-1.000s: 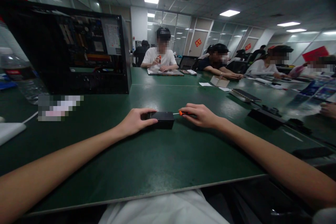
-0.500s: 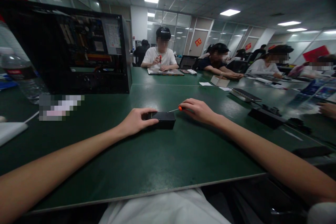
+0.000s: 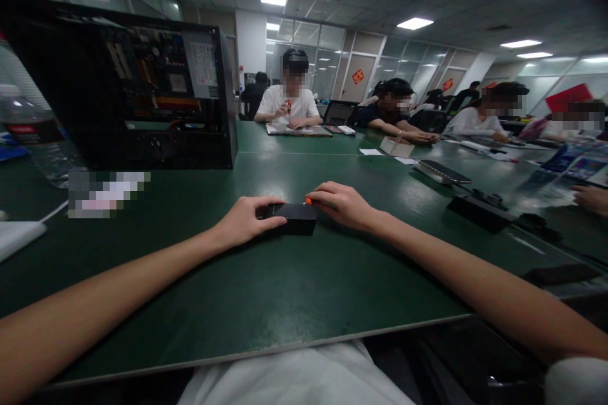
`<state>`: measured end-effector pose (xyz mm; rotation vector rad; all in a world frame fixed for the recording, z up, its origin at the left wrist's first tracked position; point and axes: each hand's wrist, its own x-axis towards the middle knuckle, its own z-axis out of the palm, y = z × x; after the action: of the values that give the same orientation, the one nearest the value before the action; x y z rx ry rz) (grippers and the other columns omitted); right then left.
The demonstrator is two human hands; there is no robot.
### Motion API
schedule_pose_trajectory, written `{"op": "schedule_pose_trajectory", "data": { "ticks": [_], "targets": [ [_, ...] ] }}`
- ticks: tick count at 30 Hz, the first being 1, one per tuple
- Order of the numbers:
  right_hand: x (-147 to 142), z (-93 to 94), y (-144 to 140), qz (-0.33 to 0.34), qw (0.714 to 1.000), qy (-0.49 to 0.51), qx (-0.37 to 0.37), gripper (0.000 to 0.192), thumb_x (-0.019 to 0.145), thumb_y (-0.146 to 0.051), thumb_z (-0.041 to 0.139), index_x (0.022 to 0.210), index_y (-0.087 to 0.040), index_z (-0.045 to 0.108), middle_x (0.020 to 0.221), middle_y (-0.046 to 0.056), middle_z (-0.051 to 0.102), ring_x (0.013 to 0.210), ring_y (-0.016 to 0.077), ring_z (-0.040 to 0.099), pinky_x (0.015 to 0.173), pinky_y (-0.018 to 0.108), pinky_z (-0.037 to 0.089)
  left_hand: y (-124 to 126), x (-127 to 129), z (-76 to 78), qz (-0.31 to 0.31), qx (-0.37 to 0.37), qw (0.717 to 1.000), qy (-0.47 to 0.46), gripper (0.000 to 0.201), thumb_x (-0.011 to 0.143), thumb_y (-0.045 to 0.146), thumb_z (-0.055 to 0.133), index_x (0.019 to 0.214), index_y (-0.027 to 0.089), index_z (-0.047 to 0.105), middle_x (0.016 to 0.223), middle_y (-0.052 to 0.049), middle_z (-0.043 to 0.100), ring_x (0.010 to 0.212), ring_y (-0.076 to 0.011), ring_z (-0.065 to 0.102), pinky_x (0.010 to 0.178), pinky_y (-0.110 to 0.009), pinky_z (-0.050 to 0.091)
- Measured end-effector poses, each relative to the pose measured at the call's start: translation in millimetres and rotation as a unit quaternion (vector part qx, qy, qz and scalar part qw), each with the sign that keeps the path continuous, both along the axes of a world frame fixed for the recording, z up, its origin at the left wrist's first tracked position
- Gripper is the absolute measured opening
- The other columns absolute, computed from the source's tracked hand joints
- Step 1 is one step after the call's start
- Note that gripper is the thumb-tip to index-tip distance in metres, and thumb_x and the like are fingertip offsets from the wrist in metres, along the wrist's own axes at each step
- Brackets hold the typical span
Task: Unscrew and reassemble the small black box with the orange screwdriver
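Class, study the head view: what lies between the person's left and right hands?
The head view shows a black box between them, gripped by the left hand, and the orange part of a tool held by the right hand.

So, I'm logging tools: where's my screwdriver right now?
Head view, just right of centre: the screwdriver is in your right hand, by the black box's right end.

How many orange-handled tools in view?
2: a screwdriver in the right hand, by the black box; a second tool in the hand of the co-worker straight ahead. More may be hidden.
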<state>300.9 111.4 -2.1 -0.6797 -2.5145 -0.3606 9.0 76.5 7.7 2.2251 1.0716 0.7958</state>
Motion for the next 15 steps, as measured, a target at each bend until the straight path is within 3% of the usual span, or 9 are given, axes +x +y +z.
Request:
{"op": "schedule_pose_trajectory", "data": {
  "ticks": [5, 10, 13, 15],
  "targets": [
    [-3.2, -10.6, 0.4, 0.018, 0.993, 0.059, -0.102, 0.029, 0.102, -0.028, 0.046, 0.123, -0.02, 0.065, 0.11, 0.011, 0.069, 0.097, 0.0199, 0.066, 0.084, 0.033, 0.054, 0.6, 0.4, -0.1, 0.011, 0.006, 1.0, -0.007, 0.056, 0.084, 0.054, 0.071, 0.124, 0.016, 0.072, 0.115, -0.01, 0.076, 0.1, -0.0281, 0.07, 0.091, -0.038, 0.053],
    [-3.2, -11.9, -1.3, 0.014, 0.989, 0.071, -0.13, 0.027, 0.101, -0.03, 0.049, 0.119, -0.018, 0.066, 0.102, 0.01, 0.069, 0.087, 0.0185, 0.065, 0.078, 0.032, 0.053, 8.5, -1.5, -1.3, 0.025, -0.031, 0.995, -0.092, 0.056, 0.086, 0.06, 0.066, 0.118, 0.014, 0.074, 0.112, -0.011, 0.077, 0.098, -0.0269, 0.071, 0.088, -0.035, 0.054],
    [-0.1, -10.8, 0.5, -0.024, 0.988, 0.075, -0.13, 0.025, 0.099, -0.031, 0.053, 0.115, -0.017, 0.067, 0.101, 0.01, 0.071, 0.086, 0.0187, 0.066, 0.078, 0.033, 0.053, 21.4, -5.1, -7.0, 0.089, -0.036, 0.986, -0.139, 0.062, 0.091, 0.068, 0.051, 0.098, 0.012, 0.077, 0.094, -0.011, 0.078, 0.08, -0.0234, 0.069, 0.071, -0.031, 0.053],
    [2.1, -11.3, 2.5, -0.051, 0.987, 0.078, -0.134, 0.026, 0.097, -0.03, 0.056, 0.116, -0.016, 0.067, 0.104, 0.011, 0.072, 0.089, 0.0199, 0.067, 0.082, 0.035, 0.053, 30.0, -8.3, -10.2, 0.126, -0.03, 0.984, -0.123, 0.065, 0.091, 0.07, 0.048, 0.086, 0.012, 0.077, 0.077, -0.009, 0.074, 0.067, -0.0211, 0.064, 0.062, -0.029, 0.048]
  ]
}}
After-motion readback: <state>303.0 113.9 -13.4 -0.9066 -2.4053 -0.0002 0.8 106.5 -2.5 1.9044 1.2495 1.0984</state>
